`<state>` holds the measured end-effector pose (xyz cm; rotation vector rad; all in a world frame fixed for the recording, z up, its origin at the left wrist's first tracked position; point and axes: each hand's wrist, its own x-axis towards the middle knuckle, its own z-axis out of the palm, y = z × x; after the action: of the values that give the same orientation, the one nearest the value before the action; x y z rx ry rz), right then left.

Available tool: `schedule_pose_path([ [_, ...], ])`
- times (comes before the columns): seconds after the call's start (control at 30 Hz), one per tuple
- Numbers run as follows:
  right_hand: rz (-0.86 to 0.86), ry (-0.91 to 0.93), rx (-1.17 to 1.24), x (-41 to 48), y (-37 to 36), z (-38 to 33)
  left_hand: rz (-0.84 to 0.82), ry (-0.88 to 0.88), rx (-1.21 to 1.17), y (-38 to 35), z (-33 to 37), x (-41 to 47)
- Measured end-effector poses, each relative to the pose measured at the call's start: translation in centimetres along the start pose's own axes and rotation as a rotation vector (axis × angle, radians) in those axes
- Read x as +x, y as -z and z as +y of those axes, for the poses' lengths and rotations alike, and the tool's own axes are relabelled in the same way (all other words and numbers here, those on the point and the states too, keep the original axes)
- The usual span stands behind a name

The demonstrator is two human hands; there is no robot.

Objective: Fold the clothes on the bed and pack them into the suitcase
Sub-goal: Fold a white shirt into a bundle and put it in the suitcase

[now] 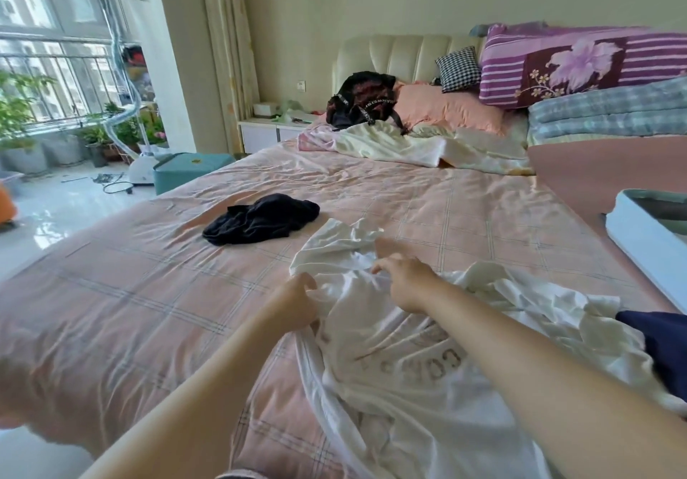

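Both hands — left hand (297, 302), right hand (407, 283) — pinch the white shirt (390, 385) lying crumpled beneath them.

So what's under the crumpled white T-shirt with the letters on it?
The pink checked bedsheet runs under the crumpled white T-shirt. The left hand and right hand grip its cloth from above. Anything else beneath it is covered.

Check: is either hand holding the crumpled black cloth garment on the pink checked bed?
No: the left hand and right hand both grip the white printed T-shirt; the black garment lies beyond them.
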<state>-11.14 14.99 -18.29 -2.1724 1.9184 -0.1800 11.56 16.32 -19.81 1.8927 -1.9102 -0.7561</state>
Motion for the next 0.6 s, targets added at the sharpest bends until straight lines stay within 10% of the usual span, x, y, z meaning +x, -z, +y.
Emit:
schedule_pose_path([
  [0.37, -0.105, 0.289, -0.379, 8.8, 0.2, 3.1, -0.222, -0.211, 0.293, 0.8, 4.3, 11.3],
  [0.6, 0.269, -0.115, -0.467, 10.9, 6.5, 15.5, 0.074, -0.385, 0.323, -1.4, 13.0, 20.5],
])
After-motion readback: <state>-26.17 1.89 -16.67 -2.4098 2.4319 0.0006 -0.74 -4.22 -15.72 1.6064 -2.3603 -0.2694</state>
